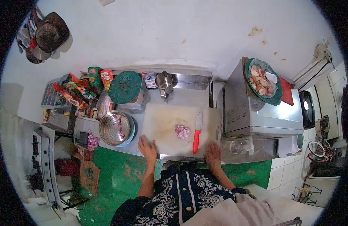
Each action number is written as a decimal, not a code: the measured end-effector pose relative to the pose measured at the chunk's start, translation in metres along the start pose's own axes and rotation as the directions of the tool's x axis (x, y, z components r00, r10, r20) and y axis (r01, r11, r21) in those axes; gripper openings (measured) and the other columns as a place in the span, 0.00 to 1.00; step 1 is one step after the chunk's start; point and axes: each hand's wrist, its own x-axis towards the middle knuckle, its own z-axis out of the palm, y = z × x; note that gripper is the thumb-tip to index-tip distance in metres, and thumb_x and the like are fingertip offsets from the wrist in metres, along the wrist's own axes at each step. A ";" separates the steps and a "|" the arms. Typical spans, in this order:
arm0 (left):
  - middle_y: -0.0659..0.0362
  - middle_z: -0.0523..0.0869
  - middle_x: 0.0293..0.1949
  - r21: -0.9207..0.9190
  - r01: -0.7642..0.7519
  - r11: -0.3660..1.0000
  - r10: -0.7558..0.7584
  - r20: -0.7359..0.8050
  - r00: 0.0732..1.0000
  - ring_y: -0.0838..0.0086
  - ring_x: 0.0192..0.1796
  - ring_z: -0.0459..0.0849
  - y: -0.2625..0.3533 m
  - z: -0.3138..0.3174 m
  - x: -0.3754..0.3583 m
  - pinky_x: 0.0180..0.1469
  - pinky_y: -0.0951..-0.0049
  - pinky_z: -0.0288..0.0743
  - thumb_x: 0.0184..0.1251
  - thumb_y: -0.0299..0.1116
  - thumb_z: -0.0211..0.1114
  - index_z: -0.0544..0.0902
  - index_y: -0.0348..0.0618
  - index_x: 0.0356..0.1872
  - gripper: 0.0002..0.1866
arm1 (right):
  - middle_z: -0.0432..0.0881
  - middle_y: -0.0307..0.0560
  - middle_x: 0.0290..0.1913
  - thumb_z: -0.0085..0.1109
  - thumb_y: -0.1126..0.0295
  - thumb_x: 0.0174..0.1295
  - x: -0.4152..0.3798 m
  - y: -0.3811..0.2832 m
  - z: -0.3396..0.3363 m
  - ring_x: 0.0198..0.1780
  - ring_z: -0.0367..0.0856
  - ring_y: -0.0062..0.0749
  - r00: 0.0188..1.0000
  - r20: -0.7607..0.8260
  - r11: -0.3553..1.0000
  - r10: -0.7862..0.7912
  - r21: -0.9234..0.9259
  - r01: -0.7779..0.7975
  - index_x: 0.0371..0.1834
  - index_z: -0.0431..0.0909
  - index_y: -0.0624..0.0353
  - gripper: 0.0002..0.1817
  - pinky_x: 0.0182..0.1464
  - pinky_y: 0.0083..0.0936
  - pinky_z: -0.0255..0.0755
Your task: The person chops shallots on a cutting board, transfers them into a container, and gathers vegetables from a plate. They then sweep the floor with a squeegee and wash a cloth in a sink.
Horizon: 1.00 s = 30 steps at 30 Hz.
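Observation:
A pale cutting board (162, 124) lies on the metal counter, with a small heap of chopped purple-white onion (183, 132) near its middle. Right of the heap is a knife (197, 137) with a red handle, its blade pointing away from me. My left hand (147, 147) rests at the board's front left corner, fingers apart, holding nothing. At the front right edge of the board lies my right hand (212, 153), fingers spread and empty, a little right of the knife handle. A steel bowl (110, 128) with some purple pieces inside stands left of the board.
Behind the board stand a metal jug (164, 81) and a container with a green lid (125, 87). Food packets (94, 78) crowd the back left. To the right, a grey appliance (238, 101) carries a green plate of food (277, 96). Purple onions (92, 141) sit at left.

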 end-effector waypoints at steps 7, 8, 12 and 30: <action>0.40 0.64 0.62 0.016 -0.020 1.000 0.021 -0.046 0.999 0.48 0.63 0.61 -0.002 0.018 0.018 0.65 0.54 0.51 0.60 0.42 0.60 0.64 0.32 0.62 0.33 | 0.51 0.52 0.71 0.57 0.62 0.56 0.038 0.009 0.017 0.72 0.46 0.49 0.999 -0.029 0.999 0.023 0.040 -0.022 0.66 0.58 0.52 0.33 0.65 0.57 0.46; 0.40 0.64 0.62 0.022 -0.012 1.000 0.013 -0.043 0.999 0.48 0.63 0.61 -0.001 0.019 0.021 0.65 0.54 0.51 0.60 0.41 0.61 0.64 0.32 0.62 0.33 | 0.52 0.52 0.71 0.57 0.62 0.56 0.041 0.009 0.017 0.72 0.47 0.49 0.999 -0.030 0.999 0.026 0.024 -0.025 0.66 0.59 0.52 0.33 0.65 0.58 0.46; 0.39 0.64 0.62 0.039 -0.039 0.998 0.042 -0.058 0.997 0.48 0.63 0.61 -0.003 0.025 0.032 0.65 0.54 0.52 0.58 0.38 0.63 0.64 0.32 0.62 0.33 | 0.53 0.53 0.70 0.57 0.63 0.56 0.052 0.004 0.010 0.71 0.48 0.50 0.997 -0.071 1.000 0.012 0.019 -0.011 0.66 0.59 0.53 0.33 0.65 0.59 0.46; 0.40 0.58 0.65 -0.134 0.005 0.991 -0.016 -0.078 0.997 0.48 0.67 0.57 0.015 -0.002 0.027 0.67 0.55 0.51 0.59 0.36 0.61 0.63 0.36 0.63 0.31 | 0.64 0.55 0.63 0.56 0.67 0.56 0.083 -0.032 -0.019 0.67 0.57 0.51 0.977 -0.213 0.988 -0.025 0.142 0.056 0.59 0.68 0.59 0.26 0.64 0.51 0.50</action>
